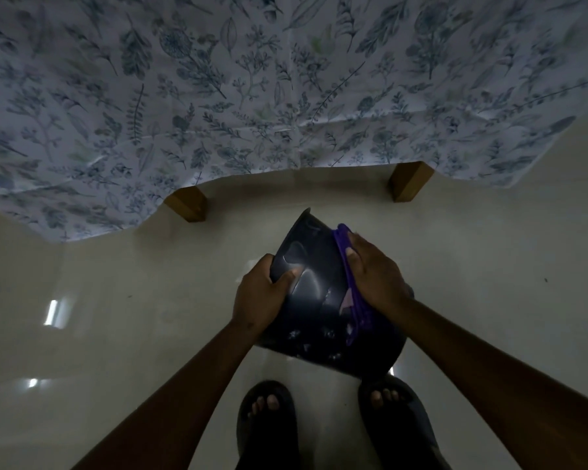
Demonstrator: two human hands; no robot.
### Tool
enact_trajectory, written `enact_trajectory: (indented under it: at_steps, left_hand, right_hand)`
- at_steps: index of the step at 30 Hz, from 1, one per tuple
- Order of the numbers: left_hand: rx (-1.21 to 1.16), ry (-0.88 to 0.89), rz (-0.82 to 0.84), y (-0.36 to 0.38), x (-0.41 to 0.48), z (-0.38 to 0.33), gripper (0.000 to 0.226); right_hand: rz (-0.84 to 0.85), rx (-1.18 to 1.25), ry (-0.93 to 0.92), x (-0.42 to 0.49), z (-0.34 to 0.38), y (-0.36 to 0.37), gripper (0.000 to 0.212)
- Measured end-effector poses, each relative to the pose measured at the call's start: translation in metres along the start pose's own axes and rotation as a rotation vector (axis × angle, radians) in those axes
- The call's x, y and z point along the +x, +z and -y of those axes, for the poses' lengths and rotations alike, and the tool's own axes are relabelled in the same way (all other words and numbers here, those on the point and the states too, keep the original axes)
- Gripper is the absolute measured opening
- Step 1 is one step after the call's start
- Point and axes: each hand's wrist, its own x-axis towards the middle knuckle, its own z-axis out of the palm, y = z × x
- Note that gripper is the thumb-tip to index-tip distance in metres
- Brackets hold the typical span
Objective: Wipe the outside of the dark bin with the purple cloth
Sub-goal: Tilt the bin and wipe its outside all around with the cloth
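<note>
The dark bin is held tilted in front of me above the floor, its glossy side facing up. My left hand grips the bin's left side near one end, thumb on top. My right hand lies flat on the purple cloth, pressing it against the bin's right side. The cloth runs along the bin's right edge from the far end toward me. The bin's underside and right wall are hidden.
A table covered with a leaf-patterned cloth stands just ahead, with two wooden legs showing under the hem. The pale shiny floor spreads around. My feet in dark sandals stand below the bin.
</note>
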Motion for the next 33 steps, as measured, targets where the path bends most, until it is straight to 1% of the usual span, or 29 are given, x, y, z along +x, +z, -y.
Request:
enact_trajectory:
  at_steps: [2, 4, 5, 6, 8, 10, 13, 14, 15, 17, 19, 21, 23, 25, 26, 29, 30, 31, 33]
  left_hand:
    - [0.007, -0.042, 0.011, 0.001, 0.006, 0.001, 0.031]
    - [0.032, -0.064, 0.021, 0.002, 0.013, -0.002, 0.029]
    - [0.048, -0.056, 0.025, 0.003, 0.015, -0.004, 0.027]
    - [0.061, -0.040, 0.025, 0.004, 0.017, -0.007, 0.025]
    - [0.058, -0.001, 0.024, 0.004, 0.016, -0.011, 0.023]
    - [0.048, 0.030, 0.034, 0.002, 0.014, -0.013, 0.022]
    - [0.049, 0.042, 0.043, 0.000, 0.011, -0.011, 0.026]
    - [0.058, 0.031, 0.042, -0.001, 0.010, -0.009, 0.028]
    - [0.066, 0.014, 0.044, -0.002, 0.011, -0.008, 0.028]
    - [0.070, -0.024, 0.056, -0.002, 0.013, -0.005, 0.028]
    - [0.054, -0.044, 0.069, 0.000, 0.018, -0.007, 0.028]
    - [0.056, -0.044, 0.073, 0.000, 0.023, -0.012, 0.029]
    - [0.052, -0.030, 0.065, 0.001, 0.024, -0.017, 0.032]
    - [0.026, -0.018, 0.067, 0.001, 0.025, -0.021, 0.030]
    - [0.013, -0.018, 0.072, 0.001, 0.025, -0.021, 0.029]
    - [0.016, -0.007, 0.076, 0.003, 0.027, -0.024, 0.029]
    - [0.021, -0.009, 0.074, 0.004, 0.028, -0.025, 0.030]
    - [0.030, -0.016, 0.073, 0.005, 0.030, -0.025, 0.031]
    - [0.096, -0.032, 0.071, 0.005, 0.034, -0.025, 0.031]
  right_hand:
    - [-0.046, -0.193, -0.143, -0.027, -0.002, 0.015, 0.053]
    - [-0.039, -0.401, -0.313, -0.063, -0.004, 0.034, 0.056]
    - [-0.032, -0.444, -0.378, -0.076, -0.005, 0.041, 0.056]
    - [-0.022, -0.449, -0.404, -0.081, -0.003, 0.044, 0.057]
    - [-0.021, -0.411, -0.371, -0.069, -0.002, 0.041, 0.057]
    - [-0.072, -0.328, -0.290, -0.036, 0.004, 0.029, 0.055]
    - [-0.028, -0.002, -0.077, 0.014, 0.009, 0.005, 0.052]
    - [-0.029, 0.019, -0.058, 0.017, 0.010, 0.005, 0.051]
    - [-0.048, -0.015, -0.064, 0.013, 0.012, 0.007, 0.050]
    - [-0.090, -0.229, -0.175, -0.016, 0.011, 0.020, 0.051]
    - [-0.058, -0.449, -0.326, -0.057, 0.004, 0.038, 0.055]
    - [-0.030, -0.545, -0.462, -0.080, -0.006, 0.053, 0.060]
    - [-0.034, -0.556, -0.516, -0.081, -0.007, 0.052, 0.060]
    - [-0.036, -0.509, -0.486, -0.073, -0.003, 0.043, 0.058]
    - [-0.041, -0.461, -0.437, -0.064, -0.001, 0.037, 0.058]
    - [-0.083, -0.254, -0.202, -0.018, 0.003, 0.016, 0.058]
    - [-0.081, -0.202, -0.155, -0.003, 0.003, 0.010, 0.058]
    - [-0.074, -0.176, -0.134, 0.005, 0.002, 0.005, 0.057]
    - [-0.067, -0.223, -0.146, -0.002, -0.001, 0.009, 0.056]
